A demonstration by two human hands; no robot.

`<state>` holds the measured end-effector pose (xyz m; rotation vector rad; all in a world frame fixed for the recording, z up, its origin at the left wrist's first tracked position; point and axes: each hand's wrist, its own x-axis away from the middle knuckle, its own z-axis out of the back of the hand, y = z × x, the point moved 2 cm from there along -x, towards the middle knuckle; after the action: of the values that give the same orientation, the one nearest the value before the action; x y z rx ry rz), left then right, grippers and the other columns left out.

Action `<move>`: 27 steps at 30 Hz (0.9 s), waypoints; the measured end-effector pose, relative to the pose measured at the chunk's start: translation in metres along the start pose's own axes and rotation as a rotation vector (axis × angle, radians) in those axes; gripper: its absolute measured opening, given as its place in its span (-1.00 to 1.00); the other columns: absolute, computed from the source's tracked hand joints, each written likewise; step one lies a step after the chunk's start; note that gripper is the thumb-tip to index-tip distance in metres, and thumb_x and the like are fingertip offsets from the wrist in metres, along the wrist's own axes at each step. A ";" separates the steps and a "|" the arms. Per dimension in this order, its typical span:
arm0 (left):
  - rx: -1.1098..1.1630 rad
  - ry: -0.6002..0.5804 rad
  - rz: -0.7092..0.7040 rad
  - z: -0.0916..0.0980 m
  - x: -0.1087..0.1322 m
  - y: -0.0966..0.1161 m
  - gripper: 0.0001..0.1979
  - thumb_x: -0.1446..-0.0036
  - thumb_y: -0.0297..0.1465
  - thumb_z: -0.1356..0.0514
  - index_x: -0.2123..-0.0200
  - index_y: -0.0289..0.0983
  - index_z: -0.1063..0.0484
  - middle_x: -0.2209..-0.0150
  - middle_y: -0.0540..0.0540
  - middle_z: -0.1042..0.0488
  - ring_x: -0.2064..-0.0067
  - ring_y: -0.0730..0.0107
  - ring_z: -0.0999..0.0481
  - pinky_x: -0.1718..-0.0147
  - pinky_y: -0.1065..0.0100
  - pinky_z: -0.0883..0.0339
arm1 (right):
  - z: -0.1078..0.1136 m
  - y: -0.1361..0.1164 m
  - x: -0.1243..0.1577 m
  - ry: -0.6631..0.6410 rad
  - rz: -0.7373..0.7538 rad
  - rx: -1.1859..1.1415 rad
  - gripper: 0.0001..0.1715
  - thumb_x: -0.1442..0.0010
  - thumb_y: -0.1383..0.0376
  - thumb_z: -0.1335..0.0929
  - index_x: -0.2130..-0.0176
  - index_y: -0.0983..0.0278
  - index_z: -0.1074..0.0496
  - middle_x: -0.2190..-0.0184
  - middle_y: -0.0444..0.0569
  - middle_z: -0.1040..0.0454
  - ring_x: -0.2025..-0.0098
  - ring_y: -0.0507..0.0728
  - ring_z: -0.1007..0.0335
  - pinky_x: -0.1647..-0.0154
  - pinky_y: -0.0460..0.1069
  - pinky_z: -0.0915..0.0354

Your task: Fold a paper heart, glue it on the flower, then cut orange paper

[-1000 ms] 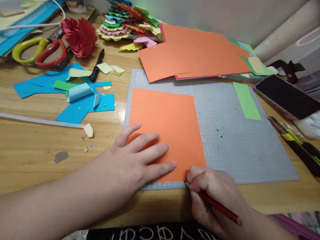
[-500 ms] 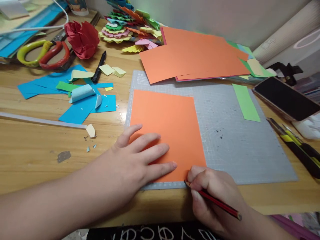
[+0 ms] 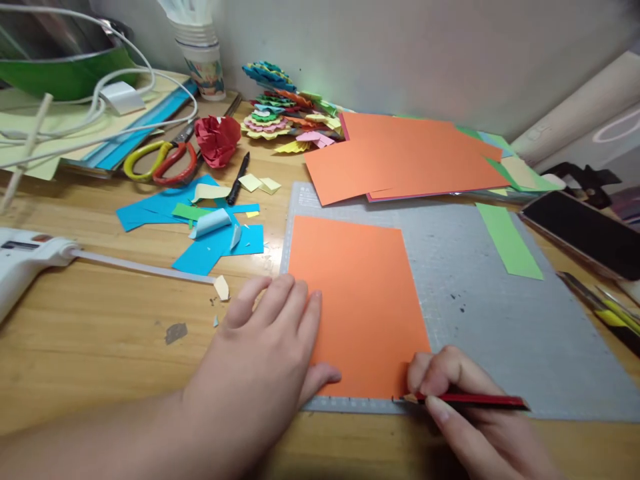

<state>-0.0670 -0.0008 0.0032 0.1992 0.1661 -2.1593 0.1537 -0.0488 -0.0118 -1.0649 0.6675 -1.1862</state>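
An orange sheet (image 3: 357, 293) lies on the grey cutting mat (image 3: 480, 333), its near edge beside the mat's ruler scale. My left hand (image 3: 265, 347) rests on the sheet's left edge, fingers bent and close to one another, thumb stretched out near the lower edge; it holds nothing. Several small dark marks show along the sheet's near edge. In my right hand (image 3: 465, 393) is a red and black pencil (image 3: 480, 401), pinched close to its sharpened end. Its tip touches the sheet's near edge by the right corner.
More orange sheets (image 3: 405, 157) lie behind the mat. Blue scraps (image 3: 205, 250), scissors (image 3: 160, 163) and a red paper flower (image 3: 217, 141) are at the left. A green strip (image 3: 509, 240), a phone (image 3: 590, 233) and a glue gun (image 3: 30, 257) lie around.
My left hand has drawn its spread fingers closer together and shifted to the sheet's left edge. The pencil has turned nearly level. The view has tilted up and left, showing more of the table.
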 end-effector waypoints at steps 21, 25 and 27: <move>-0.078 0.107 -0.031 -0.009 0.013 0.003 -0.59 -0.15 -0.20 -0.10 0.12 -0.39 -0.52 0.15 -0.20 -0.58 0.25 0.22 -0.40 0.33 0.25 -0.08 | -0.047 -0.030 -0.167 -0.310 0.387 0.005 -0.88 -0.13 0.45 -0.24 0.35 0.23 -0.21 0.46 -0.14 -0.33 0.40 0.04 -0.32 0.44 -0.04 -0.26; -0.084 0.079 -0.017 -0.008 0.013 0.002 -0.63 -0.19 -0.26 -0.06 0.13 -0.38 -0.53 0.12 -0.20 -0.57 0.20 0.23 -0.38 0.30 0.26 -0.09 | -0.044 -0.024 -0.166 -0.368 0.408 0.069 -0.87 -0.14 0.45 -0.25 0.34 0.21 -0.20 0.46 -0.15 -0.34 0.37 0.06 -0.34 0.41 -0.02 -0.26; -0.090 0.057 -0.030 -0.008 0.014 0.002 -0.65 -0.19 -0.30 -0.06 0.11 -0.36 -0.53 0.10 -0.18 -0.57 0.16 0.25 -0.37 0.25 0.27 -0.10 | -0.044 -0.024 -0.166 -0.376 0.403 0.086 -0.86 -0.15 0.44 -0.26 0.33 0.21 -0.20 0.45 -0.15 -0.35 0.37 0.06 -0.34 0.39 -0.01 -0.27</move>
<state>-0.0725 -0.0116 -0.0076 0.2082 0.3001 -2.1721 0.0586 0.0956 -0.0252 -0.9892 0.4988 -0.6391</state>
